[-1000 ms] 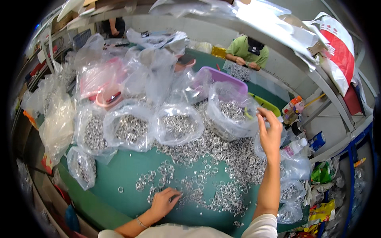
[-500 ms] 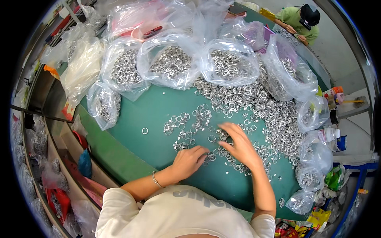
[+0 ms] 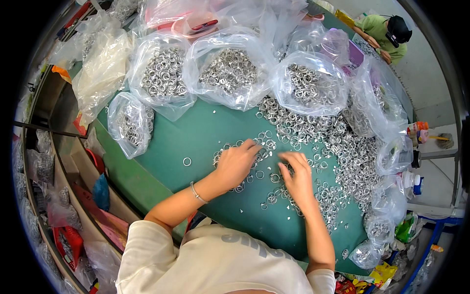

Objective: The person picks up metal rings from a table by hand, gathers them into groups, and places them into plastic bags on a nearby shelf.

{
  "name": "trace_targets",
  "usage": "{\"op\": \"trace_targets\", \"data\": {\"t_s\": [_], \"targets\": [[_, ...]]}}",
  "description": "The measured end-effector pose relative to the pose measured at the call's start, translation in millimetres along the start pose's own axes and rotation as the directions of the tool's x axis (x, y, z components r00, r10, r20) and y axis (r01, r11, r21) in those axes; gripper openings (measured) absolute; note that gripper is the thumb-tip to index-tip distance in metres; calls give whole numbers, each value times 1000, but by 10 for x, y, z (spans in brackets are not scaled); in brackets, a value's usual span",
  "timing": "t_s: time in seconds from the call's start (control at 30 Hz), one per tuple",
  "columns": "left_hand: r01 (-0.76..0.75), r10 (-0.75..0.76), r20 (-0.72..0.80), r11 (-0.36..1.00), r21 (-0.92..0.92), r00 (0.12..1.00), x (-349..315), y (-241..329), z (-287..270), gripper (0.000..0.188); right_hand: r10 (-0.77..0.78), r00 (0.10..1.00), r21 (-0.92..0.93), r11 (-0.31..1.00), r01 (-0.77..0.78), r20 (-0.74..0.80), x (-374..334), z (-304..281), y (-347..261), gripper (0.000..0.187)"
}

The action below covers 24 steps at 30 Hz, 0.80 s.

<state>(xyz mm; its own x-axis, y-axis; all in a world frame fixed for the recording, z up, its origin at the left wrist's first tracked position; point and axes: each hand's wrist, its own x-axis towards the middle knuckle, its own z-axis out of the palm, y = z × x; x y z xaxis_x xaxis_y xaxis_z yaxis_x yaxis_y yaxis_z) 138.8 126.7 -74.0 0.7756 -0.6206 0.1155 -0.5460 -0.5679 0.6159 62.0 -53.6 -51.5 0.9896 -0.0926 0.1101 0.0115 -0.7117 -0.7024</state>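
My left hand (image 3: 237, 164), with a bracelet on its wrist, reaches over the small group of loose metal rings (image 3: 267, 139) at the middle of the green table. Its fingers are bent and pressed together at the rings; what they hold, if anything, is hidden. To the right, my right hand (image 3: 297, 177) hovers beside a scatter of rings (image 3: 274, 196), slightly blurred, thumb apart from the fingers and nothing visible in it. A large heap of silver rings (image 3: 352, 161) spreads across the right side of the table. One single ring (image 3: 187, 161) lies apart on the left.
Open clear plastic bags of rings (image 3: 227, 71) line the far edge, with a smaller bag (image 3: 131, 125) at the left. A pink basin (image 3: 193, 27) stands behind them. Shelves with bags (image 3: 44, 166) run along the left. A person in green (image 3: 379, 32) sits far right.
My left hand has moved forward over the middle group of rings. My right hand has drawn slightly nearer to me. The whole view has shifted a little.
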Motion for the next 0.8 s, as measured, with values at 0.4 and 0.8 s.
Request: {"op": "trace_targets", "data": {"t_s": [0.4,0.8], "targets": [[145,-114,92,849,-508,989,80,18,-114,29,93,996,268,959,-91,6,76,175,-50,25],[106,-70,82,767,-633,994,-207,480,-325,21,211,972,633,767,-102,-99,-373,-35,-349,20]]}}
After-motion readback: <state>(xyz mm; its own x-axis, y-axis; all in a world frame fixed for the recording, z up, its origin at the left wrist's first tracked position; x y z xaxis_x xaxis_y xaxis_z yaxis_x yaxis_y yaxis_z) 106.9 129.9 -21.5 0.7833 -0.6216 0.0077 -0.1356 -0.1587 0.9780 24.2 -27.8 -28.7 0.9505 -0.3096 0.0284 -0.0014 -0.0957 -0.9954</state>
